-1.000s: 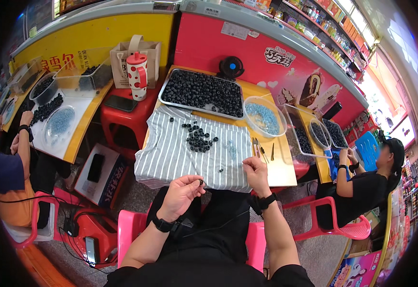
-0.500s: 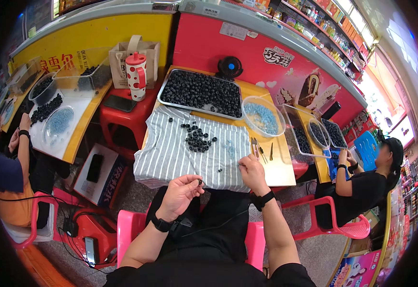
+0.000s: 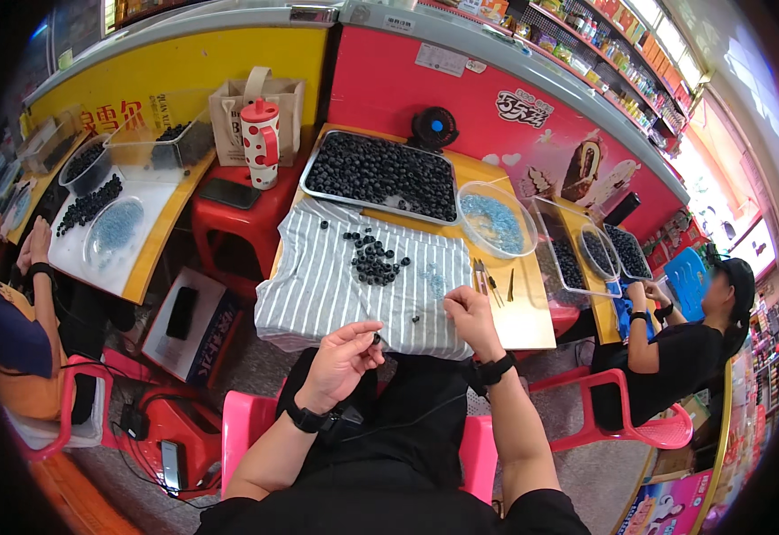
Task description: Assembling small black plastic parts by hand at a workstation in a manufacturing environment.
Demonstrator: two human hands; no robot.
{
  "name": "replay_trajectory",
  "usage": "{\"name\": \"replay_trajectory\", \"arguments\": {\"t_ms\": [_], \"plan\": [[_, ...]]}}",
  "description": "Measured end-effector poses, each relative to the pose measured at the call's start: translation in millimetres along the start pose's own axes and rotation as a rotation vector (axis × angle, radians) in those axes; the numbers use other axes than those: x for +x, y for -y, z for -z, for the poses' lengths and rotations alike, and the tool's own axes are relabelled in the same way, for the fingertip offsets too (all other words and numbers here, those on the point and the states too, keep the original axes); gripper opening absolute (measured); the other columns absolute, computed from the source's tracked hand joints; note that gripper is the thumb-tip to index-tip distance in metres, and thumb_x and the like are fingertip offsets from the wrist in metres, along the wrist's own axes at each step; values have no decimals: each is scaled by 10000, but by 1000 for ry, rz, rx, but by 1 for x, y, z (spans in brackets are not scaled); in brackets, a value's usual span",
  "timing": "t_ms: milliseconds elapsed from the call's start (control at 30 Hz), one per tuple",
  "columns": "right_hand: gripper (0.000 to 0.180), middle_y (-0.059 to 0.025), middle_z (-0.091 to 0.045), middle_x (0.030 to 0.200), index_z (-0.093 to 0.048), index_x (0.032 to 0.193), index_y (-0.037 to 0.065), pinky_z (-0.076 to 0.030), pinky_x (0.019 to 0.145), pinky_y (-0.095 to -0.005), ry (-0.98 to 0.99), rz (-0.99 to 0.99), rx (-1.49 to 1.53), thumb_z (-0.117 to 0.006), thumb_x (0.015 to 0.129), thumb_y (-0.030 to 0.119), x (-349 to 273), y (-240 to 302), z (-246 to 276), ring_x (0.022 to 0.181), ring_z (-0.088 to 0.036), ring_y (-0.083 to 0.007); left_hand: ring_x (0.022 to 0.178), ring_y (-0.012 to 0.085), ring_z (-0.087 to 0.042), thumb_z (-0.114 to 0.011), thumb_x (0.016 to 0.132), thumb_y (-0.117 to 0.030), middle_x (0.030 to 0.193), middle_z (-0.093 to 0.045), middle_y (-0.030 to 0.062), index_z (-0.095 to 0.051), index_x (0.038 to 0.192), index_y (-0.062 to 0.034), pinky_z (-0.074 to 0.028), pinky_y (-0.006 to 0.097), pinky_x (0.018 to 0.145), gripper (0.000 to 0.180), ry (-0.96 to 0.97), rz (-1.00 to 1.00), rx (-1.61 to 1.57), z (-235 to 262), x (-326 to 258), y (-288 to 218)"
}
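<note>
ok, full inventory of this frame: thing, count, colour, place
metal tray: 1, silver, full of dark beads, back of table
striped cloth: 1, grey-white, table front
bead pile: 1, dark, on the cloth
clear bowl: 1, holds pale blue bits, right of tray
small tools: a few, right of cloth
mug: 1, red and white dotted, on red stool
phone: 1, dark, same stool
fan: 1, black, behind tray
co-workers: 2, one each side
left hand: pinching one dark bead
right hand: on cloth edge
</note>
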State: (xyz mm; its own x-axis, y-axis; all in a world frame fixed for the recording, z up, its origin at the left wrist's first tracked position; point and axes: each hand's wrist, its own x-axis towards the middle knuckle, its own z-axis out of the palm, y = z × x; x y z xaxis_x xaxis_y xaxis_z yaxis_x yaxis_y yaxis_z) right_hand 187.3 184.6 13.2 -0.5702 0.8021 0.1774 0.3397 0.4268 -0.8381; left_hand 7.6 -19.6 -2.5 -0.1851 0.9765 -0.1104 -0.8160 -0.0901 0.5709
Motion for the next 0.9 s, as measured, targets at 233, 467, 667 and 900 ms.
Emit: {"name": "replay_trajectory", "arguments": {"t_ms": [233,467,667,900], "plan": [[81,-3,-636,769,-625,905,44,-436,567,-200,187,-258,455,-602,902,122,-8,20,1,648,-564,-55,774,152,-627,-512,975,-136,960,-639,115,-587,1053,18,-465,215,579,188,112,140,-46,-16,49,-7],[131,-11,-640,744,-632,885,42,-437,551,-198,236,-293,668,-596,927,161,-7,13,-2,614,-560,-60,582,61,-555,-639,875,-45,808,-641,37,-616,1101,4,-389,176,470,232,42,117,422,-38,90,-1],[145,-7,-632,731,-630,876,60,-424,535,-193,252,-370,890,-581,946,177,-4,5,-2,601,-555,-61,569,18,-490,-665,827,-17,747,-620,-14,-670,1089,-20,-368,171,482,262,49,-72,695,-40,105,20],[164,3,-614,729,-610,880,68,-421,528,-181,247,-354,941,-563,962,202,-5,-1,-7,589,-547,-57,585,27,-505,-665,831,-13,765,-648,2,-717,982,-28,-371,185,499,160,33,-230,823,-44,112,29]]}}
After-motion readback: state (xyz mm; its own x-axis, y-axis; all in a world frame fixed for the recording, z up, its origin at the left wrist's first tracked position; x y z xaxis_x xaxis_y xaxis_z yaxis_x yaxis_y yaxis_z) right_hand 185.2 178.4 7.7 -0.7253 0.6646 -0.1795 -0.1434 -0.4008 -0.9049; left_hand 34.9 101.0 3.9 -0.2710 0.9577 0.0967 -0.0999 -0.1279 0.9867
